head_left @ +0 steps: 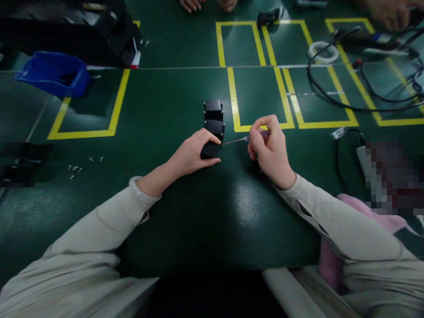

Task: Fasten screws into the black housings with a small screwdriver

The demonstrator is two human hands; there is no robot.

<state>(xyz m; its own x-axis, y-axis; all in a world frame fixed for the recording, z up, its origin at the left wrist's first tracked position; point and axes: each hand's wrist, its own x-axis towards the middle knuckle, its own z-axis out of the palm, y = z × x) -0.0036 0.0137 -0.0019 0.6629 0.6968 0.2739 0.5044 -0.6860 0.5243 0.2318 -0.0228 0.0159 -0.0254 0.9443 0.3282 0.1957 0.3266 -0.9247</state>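
Note:
My left hand [192,152] is closed around a small black block [209,151], thumb and fingers on opposite sides. In my right hand [270,148] is a screwdriver [247,138] with a clear purplish handle, held between thumb and fingers. Its thin shaft points left, and the tip meets the right side of the held block, near a corner. Just beyond stand two similar black blocks, the middle one [214,127] and the far one [213,108], in a column with small screws at their corners. Another dark piece, mostly hidden, lies beneath my right hand.
Several loose screws [74,168] lie at the left. A blue bin [54,73] stands at the upper left beside black equipment. Black cables [331,104] and a white tape roll [323,52] are at the upper right. Other people's hands [192,4] show at the far edge.

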